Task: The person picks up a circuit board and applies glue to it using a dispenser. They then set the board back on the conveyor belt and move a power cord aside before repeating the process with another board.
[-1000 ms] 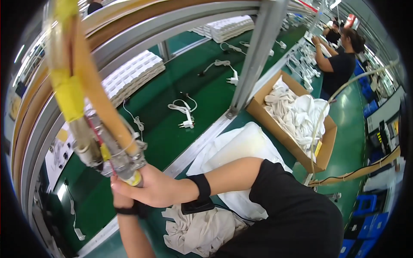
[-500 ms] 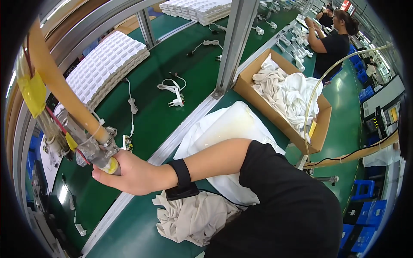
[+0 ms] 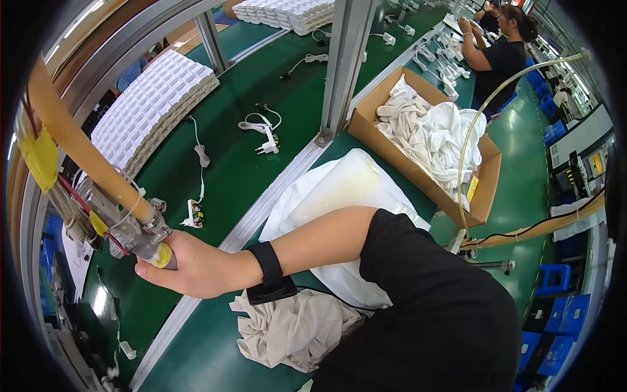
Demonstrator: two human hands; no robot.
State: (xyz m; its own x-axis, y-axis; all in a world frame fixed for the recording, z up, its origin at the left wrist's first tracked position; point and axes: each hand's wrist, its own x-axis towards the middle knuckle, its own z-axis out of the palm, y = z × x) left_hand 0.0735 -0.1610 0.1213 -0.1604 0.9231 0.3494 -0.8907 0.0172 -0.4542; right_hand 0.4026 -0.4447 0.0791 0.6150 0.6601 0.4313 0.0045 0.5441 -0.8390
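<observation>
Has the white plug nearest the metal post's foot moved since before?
Yes. The white plug has slid a little along the green surface, toward the metal post.

The person wears a loose black sleeve (image 3: 437, 281) which ends near the elbow, and behind the bare right hand (image 3: 199, 264) a wide black wrist band (image 3: 266, 260) with a flat black box (image 3: 272, 291) and thin dark cable (image 3: 339, 300).

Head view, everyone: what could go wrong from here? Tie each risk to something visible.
1. The red wire runs beside the orange hose; tugging the metal fitting in the right hand might strain it.
2. A white plug lies near that hand and could be knocked.
3. The dark cord by the wristband might snag.
</observation>
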